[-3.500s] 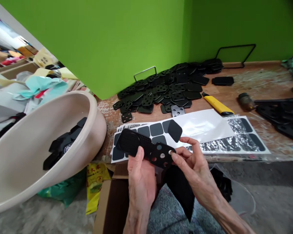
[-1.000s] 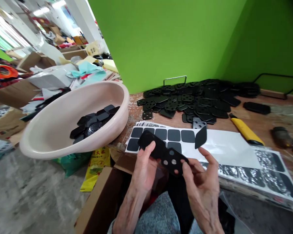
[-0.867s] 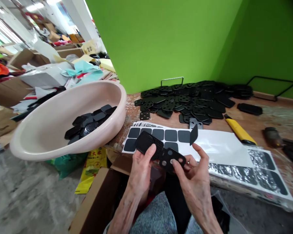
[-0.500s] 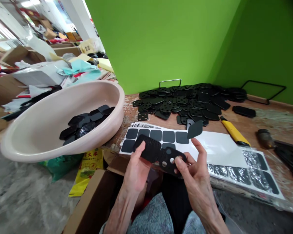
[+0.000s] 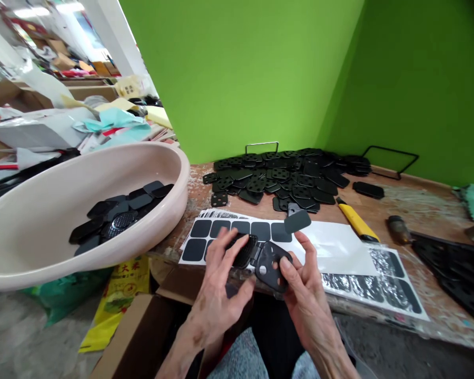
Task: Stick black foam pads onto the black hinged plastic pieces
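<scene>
A black hinged piece (image 5: 272, 266) with round holes is pinched between the thumb and fingers of my right hand (image 5: 306, 287). On that hand's raised index fingertip rests a dark rounded pad (image 5: 297, 222). My left hand (image 5: 221, 287) has its fingers apart over the piece's ridged part (image 5: 243, 250), touching or just above it; exact contact is unclear. Behind my hands lies a white sheet (image 5: 332, 242) with rows of dark rounded pads. A heap of black plates (image 5: 276, 173), many with holes, spreads along the green wall.
A large pale basin (image 5: 35, 210) with black pieces stands at the left. Right of the sheet lie a yellow cutter (image 5: 357, 220), a small dark jar (image 5: 398, 229) and more black parts (image 5: 454, 268). An open cardboard box (image 5: 130, 337) is below the table edge.
My left hand has loosened its hold and turned, its fingers now spread over the ridged part. The hinged piece is tilted differently in my right hand. The view has shifted right.
</scene>
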Tool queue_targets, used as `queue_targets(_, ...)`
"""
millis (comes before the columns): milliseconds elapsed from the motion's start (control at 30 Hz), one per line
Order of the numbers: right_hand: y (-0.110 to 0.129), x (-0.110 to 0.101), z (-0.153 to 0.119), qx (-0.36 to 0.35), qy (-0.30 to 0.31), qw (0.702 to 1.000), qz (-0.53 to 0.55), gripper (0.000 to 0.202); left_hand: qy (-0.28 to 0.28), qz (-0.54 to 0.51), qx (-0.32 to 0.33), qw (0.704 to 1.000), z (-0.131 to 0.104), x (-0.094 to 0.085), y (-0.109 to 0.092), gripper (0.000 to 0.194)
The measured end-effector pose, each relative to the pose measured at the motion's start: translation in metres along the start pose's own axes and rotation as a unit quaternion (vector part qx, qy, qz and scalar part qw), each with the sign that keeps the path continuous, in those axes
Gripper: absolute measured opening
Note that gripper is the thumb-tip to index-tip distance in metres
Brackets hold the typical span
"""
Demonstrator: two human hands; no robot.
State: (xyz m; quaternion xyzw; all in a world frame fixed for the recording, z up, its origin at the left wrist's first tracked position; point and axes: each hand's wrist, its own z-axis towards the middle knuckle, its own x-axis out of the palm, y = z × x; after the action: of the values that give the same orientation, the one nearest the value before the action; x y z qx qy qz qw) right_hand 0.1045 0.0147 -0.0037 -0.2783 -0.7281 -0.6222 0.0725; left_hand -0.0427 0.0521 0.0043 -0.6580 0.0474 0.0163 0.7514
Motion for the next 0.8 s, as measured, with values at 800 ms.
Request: queue_targets(800,-0.008,-0.022,0.015,-0.122,-0.050,0.946,-0.295,0.063,0.083,-0.289,-0.290,0.908,-0.004,0.034,0.014,0.032)
